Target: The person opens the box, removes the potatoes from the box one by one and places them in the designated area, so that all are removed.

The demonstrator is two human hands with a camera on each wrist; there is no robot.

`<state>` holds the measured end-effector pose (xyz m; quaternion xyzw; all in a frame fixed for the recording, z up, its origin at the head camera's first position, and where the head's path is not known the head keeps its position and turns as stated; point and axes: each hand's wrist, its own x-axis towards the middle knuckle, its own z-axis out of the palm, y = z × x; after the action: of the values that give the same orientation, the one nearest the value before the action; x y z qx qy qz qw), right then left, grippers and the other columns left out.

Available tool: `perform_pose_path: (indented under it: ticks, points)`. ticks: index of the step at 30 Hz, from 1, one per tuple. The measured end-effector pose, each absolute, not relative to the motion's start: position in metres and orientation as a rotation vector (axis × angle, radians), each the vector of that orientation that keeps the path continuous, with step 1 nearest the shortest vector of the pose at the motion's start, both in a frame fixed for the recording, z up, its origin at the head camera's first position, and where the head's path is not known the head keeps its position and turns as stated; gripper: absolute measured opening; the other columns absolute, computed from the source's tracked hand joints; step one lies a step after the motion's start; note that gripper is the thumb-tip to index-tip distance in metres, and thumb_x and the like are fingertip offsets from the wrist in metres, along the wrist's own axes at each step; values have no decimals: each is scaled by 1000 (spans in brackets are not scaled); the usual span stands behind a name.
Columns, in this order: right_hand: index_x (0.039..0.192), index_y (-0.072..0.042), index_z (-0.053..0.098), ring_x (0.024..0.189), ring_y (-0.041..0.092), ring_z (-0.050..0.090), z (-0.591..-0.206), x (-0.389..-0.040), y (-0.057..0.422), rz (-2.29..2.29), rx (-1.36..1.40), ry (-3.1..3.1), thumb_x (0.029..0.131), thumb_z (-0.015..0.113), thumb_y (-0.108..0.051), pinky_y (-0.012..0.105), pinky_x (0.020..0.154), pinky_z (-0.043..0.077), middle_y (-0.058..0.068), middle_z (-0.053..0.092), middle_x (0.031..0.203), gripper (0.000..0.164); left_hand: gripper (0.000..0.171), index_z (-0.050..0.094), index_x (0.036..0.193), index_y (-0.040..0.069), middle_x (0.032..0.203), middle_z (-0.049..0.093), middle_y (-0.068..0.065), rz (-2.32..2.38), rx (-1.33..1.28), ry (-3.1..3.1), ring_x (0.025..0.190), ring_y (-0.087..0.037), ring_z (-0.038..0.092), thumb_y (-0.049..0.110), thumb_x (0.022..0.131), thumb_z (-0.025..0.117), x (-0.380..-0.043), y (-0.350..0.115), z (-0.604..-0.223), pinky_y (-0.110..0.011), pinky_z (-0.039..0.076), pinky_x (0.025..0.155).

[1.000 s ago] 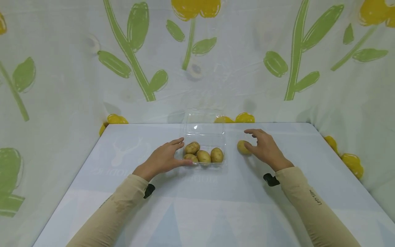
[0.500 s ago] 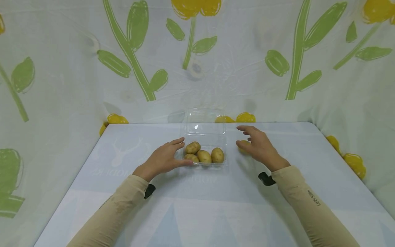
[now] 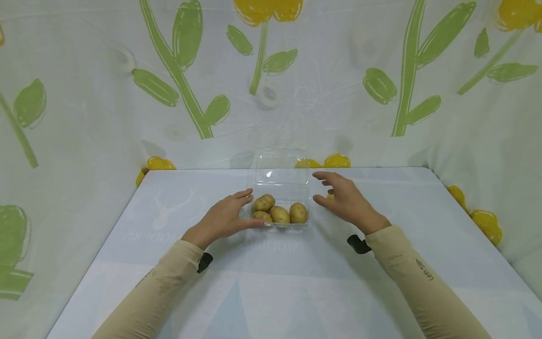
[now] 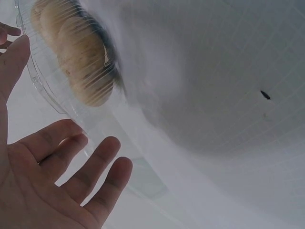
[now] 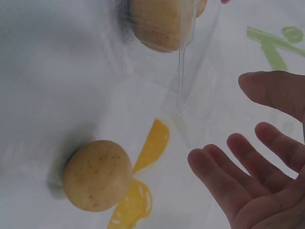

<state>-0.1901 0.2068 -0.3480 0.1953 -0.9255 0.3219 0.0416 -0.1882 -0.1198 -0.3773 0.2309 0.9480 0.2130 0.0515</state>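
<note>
A clear plastic clamshell box (image 3: 282, 190) stands on the table with its lid (image 3: 281, 165) raised at the back. Several potatoes (image 3: 280, 214) lie in its tray. At the box's left side is my left hand (image 3: 224, 216), fingers spread, the thumb at the front rim. The left wrist view has that hand (image 4: 57, 167) beside the box wall, palm bare. My right hand (image 3: 347, 197) hovers just right of the box with fingers parted, holding nothing. A loose potato (image 5: 97, 175) rests on the table beyond it, mostly hidden by the hand in the head view.
The white printed table (image 3: 271, 292) extends in front of the box. Behind it and at both sides hangs a flower-patterned cloth (image 3: 317, 94). Dark wrist mounts (image 3: 359, 244) sit under the sleeves.
My right hand has moved left, away from the loose potato and closer to the box, now covering most of that potato. The left hand and the box have stayed in place.
</note>
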Motion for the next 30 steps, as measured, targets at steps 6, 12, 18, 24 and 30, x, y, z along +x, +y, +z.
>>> perform_pose_path:
  ticks: [6,12,18,24,30]
  points:
    - [146,-4,50,125,37,58,-349,-191,198,999,696,-2828,91,77,-10,48,97,54,13,54,145,62,93,51,147,0,162,35,-4,643,705,2887,145,-37,37,66,84,71,-189,-120,-379,-56,36,114]
    - [143,-3,53,121,37,61,-352,-191,187,985,756,-2835,90,78,-10,45,95,55,13,57,142,59,94,51,148,1,163,35,-3,636,698,2888,145,-37,37,67,84,71,-189,-121,-380,-56,35,114]
    - [140,-6,57,117,35,64,-358,-194,180,980,778,-2828,90,79,-11,45,94,56,11,59,140,55,97,51,148,3,163,34,0,626,690,2886,146,-33,36,71,82,70,-191,-119,-381,-54,35,115]
    - [139,-4,57,114,40,65,-361,-196,167,1085,815,-2807,90,77,-10,48,94,56,15,59,140,53,95,51,148,3,163,34,-1,644,689,2879,146,-33,37,70,82,70,-191,-119,-381,-53,35,115]
    - [139,-5,57,119,37,63,-360,-196,152,1103,808,-2862,91,77,-11,45,94,56,12,59,140,53,96,50,149,4,163,33,1,652,674,2876,147,-32,36,70,82,70,-192,-121,-383,-53,35,115]
